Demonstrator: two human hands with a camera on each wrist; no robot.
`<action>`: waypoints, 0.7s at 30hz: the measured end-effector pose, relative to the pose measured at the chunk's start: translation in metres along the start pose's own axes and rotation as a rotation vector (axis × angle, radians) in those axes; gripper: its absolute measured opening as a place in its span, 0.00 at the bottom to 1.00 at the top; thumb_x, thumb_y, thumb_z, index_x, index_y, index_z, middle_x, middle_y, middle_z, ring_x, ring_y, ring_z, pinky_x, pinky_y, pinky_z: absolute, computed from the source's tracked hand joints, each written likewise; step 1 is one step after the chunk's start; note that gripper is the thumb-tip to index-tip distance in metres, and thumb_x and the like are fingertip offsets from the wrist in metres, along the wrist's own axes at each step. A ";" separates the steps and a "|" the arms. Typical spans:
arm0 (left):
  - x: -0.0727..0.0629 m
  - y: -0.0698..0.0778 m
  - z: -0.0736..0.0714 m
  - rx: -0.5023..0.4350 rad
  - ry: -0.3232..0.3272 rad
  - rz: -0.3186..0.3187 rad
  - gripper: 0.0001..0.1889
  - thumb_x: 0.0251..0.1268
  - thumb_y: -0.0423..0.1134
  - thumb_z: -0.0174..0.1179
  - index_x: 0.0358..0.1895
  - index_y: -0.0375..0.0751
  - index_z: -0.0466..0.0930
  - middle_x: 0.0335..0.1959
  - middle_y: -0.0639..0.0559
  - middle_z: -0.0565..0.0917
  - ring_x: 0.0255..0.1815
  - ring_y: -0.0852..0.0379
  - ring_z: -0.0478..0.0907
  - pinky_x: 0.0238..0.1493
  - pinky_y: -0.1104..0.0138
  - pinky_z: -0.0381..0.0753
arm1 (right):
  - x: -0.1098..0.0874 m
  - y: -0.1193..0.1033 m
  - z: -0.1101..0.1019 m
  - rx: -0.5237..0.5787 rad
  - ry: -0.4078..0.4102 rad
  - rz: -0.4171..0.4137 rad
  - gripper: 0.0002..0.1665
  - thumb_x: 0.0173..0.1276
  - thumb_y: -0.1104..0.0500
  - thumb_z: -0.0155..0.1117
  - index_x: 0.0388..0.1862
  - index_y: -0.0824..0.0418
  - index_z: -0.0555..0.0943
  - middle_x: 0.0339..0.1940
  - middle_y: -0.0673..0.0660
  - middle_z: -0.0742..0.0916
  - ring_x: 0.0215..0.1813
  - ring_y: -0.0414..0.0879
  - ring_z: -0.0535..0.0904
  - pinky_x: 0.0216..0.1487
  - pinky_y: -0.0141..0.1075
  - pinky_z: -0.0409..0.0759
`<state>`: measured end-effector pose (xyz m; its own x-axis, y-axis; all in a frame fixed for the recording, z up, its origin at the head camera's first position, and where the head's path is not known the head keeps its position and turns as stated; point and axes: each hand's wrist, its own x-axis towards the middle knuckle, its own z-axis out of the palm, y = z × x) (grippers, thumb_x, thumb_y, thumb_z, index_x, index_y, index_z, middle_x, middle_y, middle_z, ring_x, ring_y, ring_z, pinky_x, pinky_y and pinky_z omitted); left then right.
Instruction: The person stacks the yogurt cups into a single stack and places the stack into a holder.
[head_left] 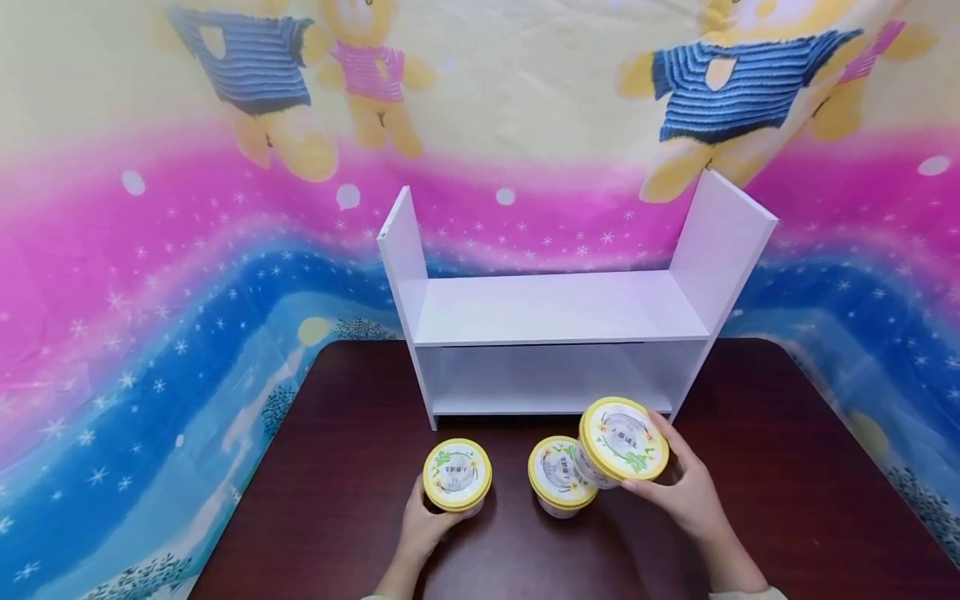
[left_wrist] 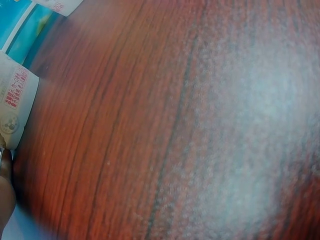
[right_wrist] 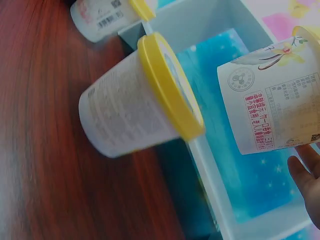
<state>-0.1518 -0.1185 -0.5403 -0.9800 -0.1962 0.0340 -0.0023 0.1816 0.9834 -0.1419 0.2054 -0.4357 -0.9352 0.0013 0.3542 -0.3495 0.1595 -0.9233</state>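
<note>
Three white tubs with yellow-rimmed lids are in front of me, flowers and leaves printed on them. My left hand (head_left: 423,525) grips the left tub (head_left: 456,473) from its near left side, the thumb across its front. The middle tub (head_left: 553,475) stands upright on the table, untouched by either hand. My right hand (head_left: 693,492) holds the right tub (head_left: 624,437) by its right side, raised and tilted, overlapping the middle one in the head view. In the right wrist view the held tub (right_wrist: 272,95) shows red print, and the fingers (right_wrist: 302,175) are at its base.
A white two-level shelf (head_left: 562,308) with tall side panels stands at the back of the dark wooden table (head_left: 337,467), just behind the tubs. Behind it hangs a printed cloth (head_left: 525,100) with teddy bears and snowflakes, running round both sides.
</note>
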 end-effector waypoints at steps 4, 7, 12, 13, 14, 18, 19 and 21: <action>0.002 -0.007 0.001 -0.019 -0.003 -0.017 0.44 0.21 0.31 0.74 0.55 0.35 0.65 0.50 0.42 0.72 0.52 0.48 0.63 0.54 0.54 0.54 | 0.006 -0.001 0.010 0.022 -0.042 0.019 0.53 0.38 0.77 0.67 0.65 0.64 0.55 0.59 0.51 0.66 0.51 0.34 0.67 0.40 0.25 0.72; 0.007 -0.020 0.002 -0.013 -0.009 -0.013 0.46 0.21 0.34 0.75 0.56 0.36 0.64 0.50 0.43 0.72 0.53 0.49 0.62 0.55 0.54 0.54 | 0.010 -0.005 0.018 0.036 -0.084 0.029 0.53 0.39 0.76 0.68 0.65 0.63 0.54 0.60 0.59 0.65 0.52 0.35 0.67 0.42 0.25 0.71; 0.008 -0.022 0.003 0.019 -0.008 0.008 0.48 0.21 0.39 0.76 0.57 0.35 0.62 0.52 0.42 0.71 0.55 0.47 0.61 0.55 0.51 0.54 | 0.018 -0.009 0.032 0.058 -0.149 -0.001 0.53 0.39 0.75 0.68 0.65 0.64 0.54 0.60 0.67 0.63 0.52 0.36 0.67 0.44 0.25 0.70; 0.008 -0.022 0.003 0.019 -0.007 0.008 0.48 0.21 0.39 0.75 0.57 0.35 0.62 0.52 0.41 0.71 0.55 0.47 0.61 0.55 0.51 0.53 | 0.019 -0.010 0.035 0.058 -0.160 -0.006 0.53 0.39 0.75 0.68 0.65 0.63 0.54 0.60 0.67 0.63 0.52 0.36 0.67 0.44 0.25 0.70; 0.008 -0.022 0.002 0.015 -0.006 0.007 0.48 0.21 0.38 0.75 0.57 0.35 0.62 0.52 0.41 0.71 0.55 0.47 0.61 0.55 0.51 0.53 | 0.019 -0.010 0.039 0.057 -0.170 -0.012 0.53 0.40 0.74 0.68 0.65 0.63 0.54 0.59 0.67 0.64 0.52 0.36 0.67 0.43 0.25 0.70; 0.007 -0.022 0.001 0.000 -0.006 -0.003 0.48 0.21 0.38 0.75 0.57 0.35 0.62 0.51 0.42 0.71 0.55 0.48 0.61 0.55 0.51 0.52 | 0.021 -0.010 0.052 0.087 -0.202 -0.014 0.52 0.40 0.74 0.68 0.65 0.64 0.54 0.59 0.67 0.65 0.52 0.37 0.67 0.46 0.25 0.68; 0.007 -0.023 0.000 0.002 -0.007 -0.001 0.48 0.20 0.38 0.75 0.57 0.35 0.62 0.51 0.42 0.71 0.55 0.48 0.61 0.55 0.51 0.53 | 0.021 -0.010 0.055 0.093 -0.206 -0.013 0.52 0.40 0.74 0.68 0.65 0.65 0.54 0.59 0.67 0.65 0.52 0.38 0.67 0.47 0.25 0.67; 0.007 -0.023 0.000 0.007 -0.010 -0.001 0.48 0.20 0.38 0.75 0.57 0.36 0.63 0.51 0.43 0.71 0.54 0.48 0.62 0.55 0.52 0.53 | 0.022 -0.011 0.061 0.086 -0.207 -0.004 0.52 0.39 0.73 0.69 0.64 0.64 0.55 0.59 0.66 0.66 0.52 0.38 0.67 0.48 0.25 0.65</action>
<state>-0.1584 -0.1244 -0.5625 -0.9819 -0.1870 0.0308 -0.0049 0.1877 0.9822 -0.1626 0.1438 -0.4269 -0.9224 -0.2035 0.3282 -0.3488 0.0739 -0.9343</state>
